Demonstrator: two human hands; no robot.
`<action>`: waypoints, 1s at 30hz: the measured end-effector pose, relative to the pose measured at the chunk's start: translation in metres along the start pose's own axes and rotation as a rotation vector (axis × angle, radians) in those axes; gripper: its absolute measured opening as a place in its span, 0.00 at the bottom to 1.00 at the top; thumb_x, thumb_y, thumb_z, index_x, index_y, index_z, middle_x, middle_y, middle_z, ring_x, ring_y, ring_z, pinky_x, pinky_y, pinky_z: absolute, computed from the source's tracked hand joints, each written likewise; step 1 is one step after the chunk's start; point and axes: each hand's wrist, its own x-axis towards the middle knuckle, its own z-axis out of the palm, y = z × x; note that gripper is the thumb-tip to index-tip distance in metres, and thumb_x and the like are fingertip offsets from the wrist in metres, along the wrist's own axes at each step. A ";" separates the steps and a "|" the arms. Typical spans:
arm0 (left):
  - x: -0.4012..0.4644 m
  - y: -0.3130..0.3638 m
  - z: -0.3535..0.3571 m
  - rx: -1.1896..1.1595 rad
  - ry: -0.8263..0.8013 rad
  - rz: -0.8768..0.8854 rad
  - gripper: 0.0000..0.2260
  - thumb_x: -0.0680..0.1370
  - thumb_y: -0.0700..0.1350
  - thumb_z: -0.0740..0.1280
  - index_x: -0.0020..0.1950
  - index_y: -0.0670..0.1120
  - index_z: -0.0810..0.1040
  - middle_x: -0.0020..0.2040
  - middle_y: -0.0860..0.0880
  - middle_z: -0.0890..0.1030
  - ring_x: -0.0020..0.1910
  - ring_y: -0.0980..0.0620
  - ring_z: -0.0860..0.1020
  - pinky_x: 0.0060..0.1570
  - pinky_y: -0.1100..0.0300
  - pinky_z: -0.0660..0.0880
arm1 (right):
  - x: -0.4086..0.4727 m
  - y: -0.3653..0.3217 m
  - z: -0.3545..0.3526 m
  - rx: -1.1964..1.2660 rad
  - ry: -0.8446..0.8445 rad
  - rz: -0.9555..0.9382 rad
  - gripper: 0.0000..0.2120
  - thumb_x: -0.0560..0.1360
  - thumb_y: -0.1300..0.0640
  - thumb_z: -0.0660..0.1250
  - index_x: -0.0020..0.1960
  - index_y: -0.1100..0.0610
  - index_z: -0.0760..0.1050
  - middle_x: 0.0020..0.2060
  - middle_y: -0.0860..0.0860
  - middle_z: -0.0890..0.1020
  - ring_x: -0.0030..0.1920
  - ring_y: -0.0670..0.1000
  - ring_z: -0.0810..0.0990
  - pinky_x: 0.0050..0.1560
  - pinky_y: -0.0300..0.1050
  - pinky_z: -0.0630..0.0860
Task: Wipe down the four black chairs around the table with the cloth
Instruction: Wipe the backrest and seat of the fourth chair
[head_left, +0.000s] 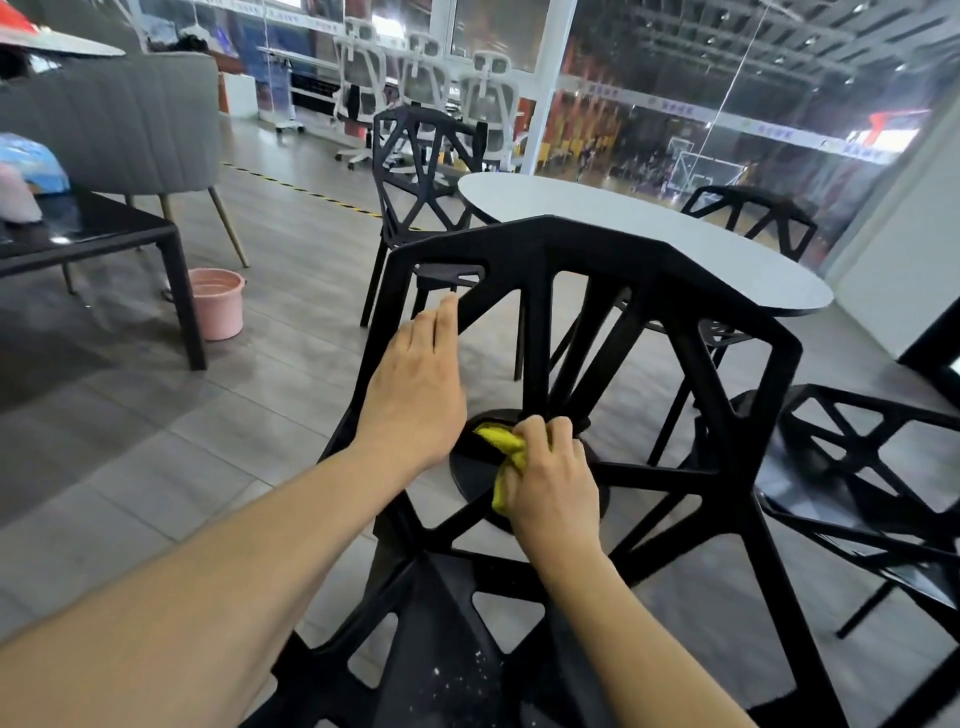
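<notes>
The yellow cloth (503, 451) is bunched in the right hand (550, 480), fingers curled round it against the near chair (540, 317) back's struts. The left hand (418, 387) lies flat, fingers straight, on the back's left edge. A pink bucket (217, 302) stands far left; contents unseen.

Grey wood-plank floor (291, 249), striped tape line across it. Carried: white oval table (623, 223) on black round base (467, 483); four black lattice chairs around it; pink bucket (217, 301) beside black low table (104, 234); grey armchair (130, 130) behind.
</notes>
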 end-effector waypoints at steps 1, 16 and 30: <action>0.000 0.000 0.000 0.004 0.000 0.001 0.35 0.77 0.39 0.62 0.81 0.41 0.48 0.74 0.42 0.64 0.70 0.44 0.65 0.72 0.54 0.62 | 0.004 -0.002 -0.002 -0.006 0.005 -0.015 0.15 0.72 0.58 0.69 0.57 0.55 0.71 0.50 0.54 0.71 0.43 0.57 0.74 0.40 0.52 0.76; 0.002 -0.005 0.003 0.006 -0.026 0.023 0.37 0.75 0.39 0.62 0.80 0.40 0.50 0.70 0.39 0.67 0.66 0.40 0.68 0.70 0.49 0.65 | -0.036 0.045 0.005 -0.164 -0.005 -0.190 0.22 0.60 0.66 0.74 0.51 0.54 0.76 0.50 0.55 0.72 0.39 0.58 0.73 0.35 0.50 0.73; -0.054 -0.008 0.056 0.263 -0.151 0.215 0.17 0.75 0.42 0.65 0.64 0.43 0.78 0.56 0.44 0.81 0.57 0.42 0.77 0.71 0.46 0.64 | 0.091 0.046 -0.066 -0.029 0.279 -0.062 0.19 0.74 0.58 0.67 0.64 0.56 0.72 0.57 0.59 0.70 0.50 0.59 0.73 0.44 0.56 0.78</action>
